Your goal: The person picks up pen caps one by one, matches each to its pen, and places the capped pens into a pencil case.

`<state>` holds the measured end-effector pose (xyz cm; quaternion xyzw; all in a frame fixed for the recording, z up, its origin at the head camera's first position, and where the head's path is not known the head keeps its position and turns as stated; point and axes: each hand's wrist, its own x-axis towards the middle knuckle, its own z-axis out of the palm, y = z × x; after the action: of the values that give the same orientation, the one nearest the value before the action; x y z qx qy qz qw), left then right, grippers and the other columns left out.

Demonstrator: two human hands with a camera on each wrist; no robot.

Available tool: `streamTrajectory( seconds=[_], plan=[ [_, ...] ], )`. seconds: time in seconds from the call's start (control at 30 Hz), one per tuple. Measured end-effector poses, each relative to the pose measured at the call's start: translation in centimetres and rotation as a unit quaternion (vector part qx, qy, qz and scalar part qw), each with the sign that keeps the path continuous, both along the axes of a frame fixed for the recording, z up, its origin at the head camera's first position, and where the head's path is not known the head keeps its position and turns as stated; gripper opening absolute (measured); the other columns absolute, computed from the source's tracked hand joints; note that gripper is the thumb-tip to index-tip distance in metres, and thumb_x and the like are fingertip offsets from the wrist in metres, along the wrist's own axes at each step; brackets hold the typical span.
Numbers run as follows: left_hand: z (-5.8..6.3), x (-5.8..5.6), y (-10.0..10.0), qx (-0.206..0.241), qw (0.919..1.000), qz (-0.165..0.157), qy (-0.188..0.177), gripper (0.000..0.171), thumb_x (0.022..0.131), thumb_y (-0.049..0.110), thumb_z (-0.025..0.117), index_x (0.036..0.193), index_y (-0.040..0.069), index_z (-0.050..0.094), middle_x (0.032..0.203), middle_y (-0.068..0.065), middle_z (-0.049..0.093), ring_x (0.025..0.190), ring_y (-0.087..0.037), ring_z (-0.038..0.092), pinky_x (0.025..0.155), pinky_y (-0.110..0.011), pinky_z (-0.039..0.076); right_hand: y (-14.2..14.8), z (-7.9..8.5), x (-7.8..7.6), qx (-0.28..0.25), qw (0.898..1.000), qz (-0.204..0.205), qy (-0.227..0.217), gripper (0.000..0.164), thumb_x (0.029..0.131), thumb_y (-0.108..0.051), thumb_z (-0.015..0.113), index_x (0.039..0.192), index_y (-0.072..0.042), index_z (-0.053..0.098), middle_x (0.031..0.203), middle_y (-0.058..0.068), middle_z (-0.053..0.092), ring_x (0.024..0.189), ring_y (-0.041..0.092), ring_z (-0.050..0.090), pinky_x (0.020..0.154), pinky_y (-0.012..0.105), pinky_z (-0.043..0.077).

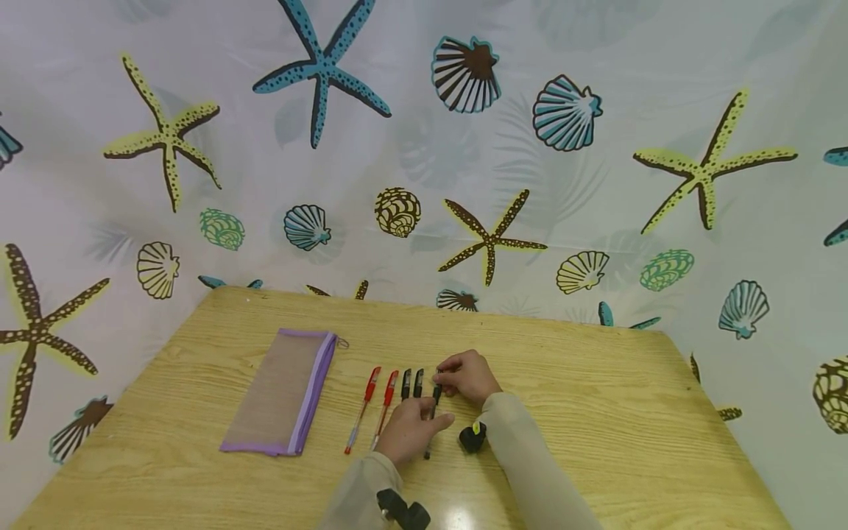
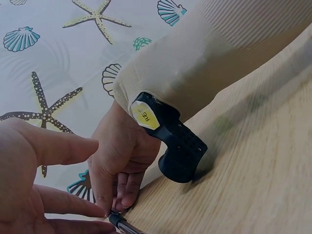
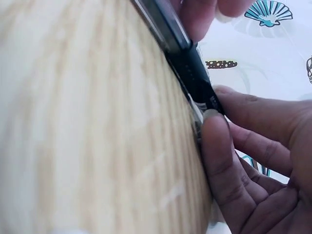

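Observation:
My right hand (image 1: 469, 377) pinches the cap end of a black pen (image 1: 428, 450) between thumb and fingertip; the pen lies on the table, its other end toward me. Just left of it, my left hand (image 1: 405, 433) lies with thumb apart and fingers extended. In the left wrist view its fingertips are at the black pen (image 2: 117, 220), close to the right hand's. Two more black pens (image 1: 407, 381) lie beside it, their lower parts hidden by the left hand. Further left are two red pens (image 1: 369, 388), roughly side by side with them.
A mesh zip pouch (image 1: 274, 401) with purple edging lies flat on the wooden table (image 1: 596, 412), left of the pens. Behind the table hangs a cloth (image 1: 411, 147) printed with starfish and shells. Black wrist mounts (image 1: 472, 438) stick out from both sleeves.

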<state>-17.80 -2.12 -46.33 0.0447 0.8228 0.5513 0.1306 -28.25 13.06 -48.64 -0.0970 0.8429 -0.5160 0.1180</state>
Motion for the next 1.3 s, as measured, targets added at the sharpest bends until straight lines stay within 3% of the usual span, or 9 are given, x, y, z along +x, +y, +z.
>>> streamTrajectory(
  seconds=[0.03, 0.07, 0.13, 0.83, 1.3],
  plan=[
    [0.0, 0.0, 0.0, 0.0, 1.0, 0.001, -0.001, 0.057, 0.092, 0.031, 0.066, 0.131, -0.009, 0.053, 0.129, -0.025, 0.055, 0.12, -0.041, 0.051, 0.094, -0.056, 0.044, 0.0, 0.0, 0.0, 0.002, 1.0, 0.0, 0.001, 0.019, 0.086, -0.001, 0.069, 0.103, 0.008, 0.07, 0.081, 0.009, 0.07, 0.06, 0.015, 0.065, 0.059, 0.03, 0.057],
    [0.1, 0.0, 0.0, -0.001, 1.0, 0.002, -0.003, 0.062, 0.092, 0.031, 0.066, 0.136, -0.009, 0.048, 0.138, -0.026, 0.048, 0.129, -0.042, 0.042, 0.1, -0.059, 0.037, 0.0, -0.1, -0.1, 0.003, 1.0, 0.001, 0.001, 0.019, 0.086, -0.001, 0.069, 0.103, 0.007, 0.07, 0.081, 0.009, 0.07, 0.06, 0.014, 0.065, 0.058, 0.03, 0.057],
    [0.1, 0.0, 0.0, -0.003, 1.0, 0.003, -0.003, 0.062, 0.092, 0.031, 0.066, 0.136, -0.009, 0.048, 0.138, -0.026, 0.048, 0.129, -0.042, 0.042, 0.1, -0.059, 0.037, 0.0, -0.1, -0.1, 0.004, 1.0, 0.001, 0.001, 0.018, 0.086, -0.001, 0.07, 0.102, 0.007, 0.07, 0.08, 0.008, 0.069, 0.059, 0.014, 0.065, 0.058, 0.03, 0.057],
    [0.4, -0.2, -0.5, -0.033, 0.999, 0.013, 0.027, 0.055, 0.092, 0.032, 0.066, 0.132, -0.003, 0.055, 0.129, -0.02, 0.058, 0.117, -0.037, 0.055, 0.094, -0.053, 0.045, 0.1, -0.1, 0.0, -0.02, 1.0, 0.002, 0.003, 0.02, 0.087, -0.004, 0.07, 0.103, 0.007, 0.07, 0.083, 0.009, 0.069, 0.062, 0.018, 0.066, 0.059, 0.033, 0.057],
    [0.4, 0.1, -1.9, 0.005, 0.9989, 0.025, 0.041, 0.052, 0.093, 0.033, 0.064, 0.134, 0.002, 0.055, 0.132, -0.015, 0.057, 0.119, -0.035, 0.054, 0.095, -0.053, 0.045, 0.1, -0.3, 0.3, -0.012, 1.0, -0.004, 0.014, 0.018, 0.088, -0.006, 0.069, 0.103, 0.004, 0.069, 0.081, 0.008, 0.069, 0.061, 0.015, 0.062, 0.057, 0.032, 0.056]
  ],
)
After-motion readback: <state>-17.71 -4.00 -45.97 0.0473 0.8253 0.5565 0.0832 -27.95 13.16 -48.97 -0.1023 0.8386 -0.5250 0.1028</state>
